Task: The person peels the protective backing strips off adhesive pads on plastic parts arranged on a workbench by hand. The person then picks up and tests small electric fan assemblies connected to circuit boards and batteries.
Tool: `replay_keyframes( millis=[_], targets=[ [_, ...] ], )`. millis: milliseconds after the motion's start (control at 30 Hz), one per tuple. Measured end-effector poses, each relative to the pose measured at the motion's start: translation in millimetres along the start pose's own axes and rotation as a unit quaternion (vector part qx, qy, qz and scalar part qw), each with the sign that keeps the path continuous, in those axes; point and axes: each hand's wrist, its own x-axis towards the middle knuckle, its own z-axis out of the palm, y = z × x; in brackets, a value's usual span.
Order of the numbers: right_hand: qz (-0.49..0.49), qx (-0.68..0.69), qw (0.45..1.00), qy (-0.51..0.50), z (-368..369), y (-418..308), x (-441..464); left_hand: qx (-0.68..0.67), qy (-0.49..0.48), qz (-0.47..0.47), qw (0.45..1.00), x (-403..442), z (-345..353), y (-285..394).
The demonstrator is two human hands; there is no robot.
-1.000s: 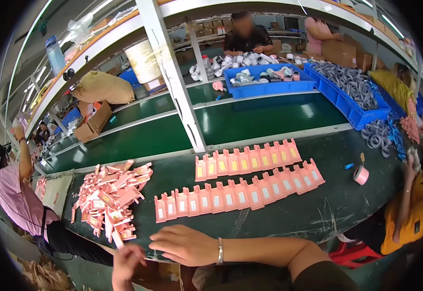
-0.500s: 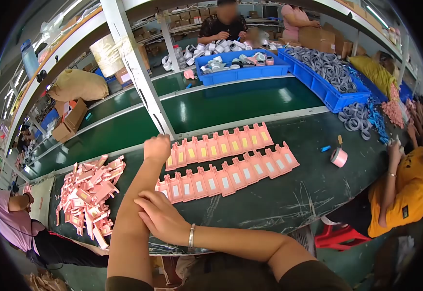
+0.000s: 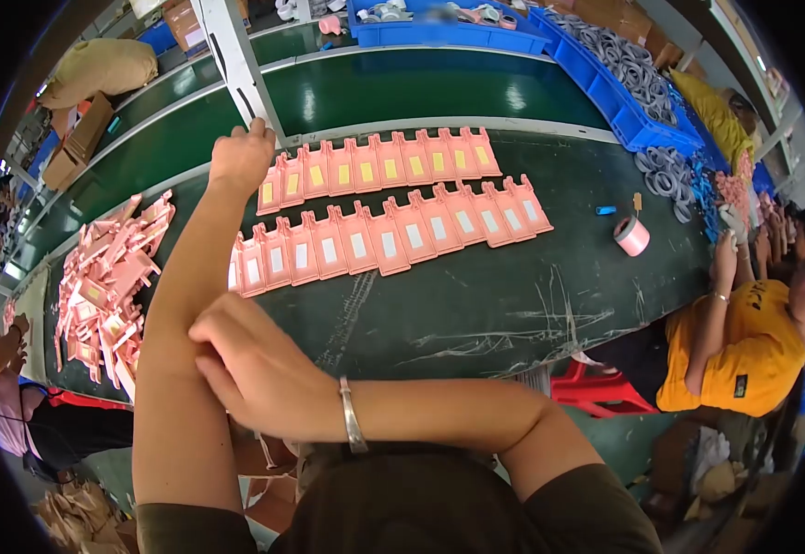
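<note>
Pink parts: two rows laid out, one heap left

Nearest, lower left of centre: right hand [image 3: 269, 369], silver metal bracelet [image 3: 353, 415] at its wrist, fingers loosely bent against the left forearm [image 3: 181, 305]; palm hidden, can't tell if anything is in it. Left of frame, on the dark green desk [image 3: 458, 323]: heap of loose pink plastic parts [image 3: 102, 286], long axes every which way; looks like what's left to sort out.

Centre: front row of flat pink plastic parts with white rectangles [image 3: 390, 233], side by side. Long axes run roughly up the frame, right-end ones leaning to upper left; pronged ends point to the top. Left end partly behind the forearm.

Above it: back row of flat pink plastic parts with yellow rectangles [image 3: 390, 166], pointing the same way. Both rows read as arranged; can't tell if they need more.

Left hand [image 3: 241, 155], upper left of centre, just beside the back row's left end, fingers curled in; can't tell if they grip anything. Farther: white metal post [image 3: 236, 65], shiny green strip [image 3: 356, 102] across the top.
</note>
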Motion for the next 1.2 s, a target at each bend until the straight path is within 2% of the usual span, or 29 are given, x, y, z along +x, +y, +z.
replay_keyframes(
  millis=[67, 167, 233, 300, 367, 433, 500, 533, 600, 633, 667, 700, 733, 800, 833, 900, 933, 967, 1033, 1100, 1200],
  targets=[
    [0.037, 0.059, 0.995, -0.071, -3, -5, -7, 0.003, 0.016, -0.013, 1.0, -4, 6, -2],
    [0.055, 0.061, 0.992, -0.098, -4, 3, 8, 0.017, 0.005, -0.012, 1.0, -4, 15, -2],
    [-0.053, -0.056, 0.994, 0.072, 1, 16, 17, 0.02, -0.006, -0.008, 1.0, -2, 15, 0],
    [-0.017, -0.015, 0.999, 0.047, 0, 14, 11, -0.001, -0.022, -0.018, 1.0, 3, 9, 0],
    [0.026, 0.026, 0.999, 0.015, -2, 2, -3, -0.002, 0.006, -0.015, 1.0, 6, 11, -2],
    [0.017, 0.048, 0.999, 0.019, 2, -11, -16, -0.01, 0.028, -0.03, 0.999, 10, 12, 0],
    [0.039, 0.03, 0.998, -0.05, -19, 10, 0, -0.013, 0.053, -0.028, 0.998, 17, 18, 2],
    [0.076, 0.067, 0.995, 0.007, -23, 15, 13, -0.03, 0.012, -0.074, 0.997, 23, 9, 9],
    [-0.024, -0.097, 0.992, 0.071, -29, 43, 24, -0.041, 0.035, -0.011, 0.998, 33, 14, 18],
    [0.009, -0.055, 0.998, 0.037, -31, 37, 18, -0.054, 0.043, 0.029, 0.997, 36, 6, 23],
    [-0.025, -0.097, 0.994, 0.038, -33, 24, 12, -0.068, 0.011, 0.017, 0.997, 36, -14, 30],
    [0.003, -0.051, 0.999, 0.002, -34, 11, 5, -0.057, 0.046, 0.024, 0.997, 37, -12, 31],
    [-0.011, -0.049, 0.999, 0.0, -32, 0, -2, -0.042, 0.057, 0.023, 0.997, 37, -14, 31],
    [-0.012, 0.024, 0.999, -0.028, -33, -14, -11, -0.032, 0.042, 0.005, 0.999, 38, -15, 27],
    [0.023, 0.105, 0.991, -0.08, -40, -13, -9, -0.037, 0.004, -0.002, 0.999, 40, -19, 26],
    [0.075, 0.084, 0.992, -0.048, -52, 1, 0, -0.038, -0.011, -0.004, 0.999, 42, -23, 27],
    [0.099, 0.069, 0.993, -0.001, -59, 10, 9, -0.042, -0.024, -0.014, 0.999, 43, -24, 28],
    [0.003, 0.03, 0.998, 0.063, -61, 29, 18, -0.05, -0.025, -0.015, 0.998, 44, -26, 30],
    [0.045, 0.027, 0.997, 0.06, -65, 37, 21, -0.067, -0.027, -0.014, 0.997, 47, -31, 36],
    [-0.02, -0.081, 0.996, 0.037, -61, 39, 18, -0.069, -0.03, -0.008, 0.997, 51, -35, 42],
    [-0.029, -0.129, 0.991, -0.001, -53, 29, 3, -0.097, -0.03, -0.007, 0.995, 56, -42, 49]
  ],
)
